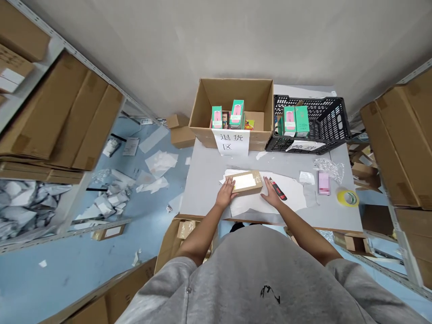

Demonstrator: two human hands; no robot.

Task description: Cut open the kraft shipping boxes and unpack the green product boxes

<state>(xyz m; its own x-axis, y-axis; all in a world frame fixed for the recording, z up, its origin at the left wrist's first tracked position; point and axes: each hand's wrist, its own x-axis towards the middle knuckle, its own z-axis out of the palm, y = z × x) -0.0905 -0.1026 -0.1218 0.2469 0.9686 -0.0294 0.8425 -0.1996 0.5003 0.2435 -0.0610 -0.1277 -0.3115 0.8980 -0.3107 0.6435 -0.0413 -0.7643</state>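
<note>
One table [202, 180], beneath both hands. One open carton [259, 140], beyond the grip; one black crate [334, 121], beyond and rightward. Green boxes [238, 114], at least four: two per container. One cardboard parcel [248, 183], between the hands; long axis left to right, right end angled slightly toward the carton. Left hand [225, 193]: fingers over the parcel's left end; clamped or resting, I cannot tell. Right hand [271, 193]: thumb and fingers apart, beside the right end. One yellow tape roll [343, 198], well right of the grip. One red-and-black cutter [278, 190], just right of the right hand.
</note>
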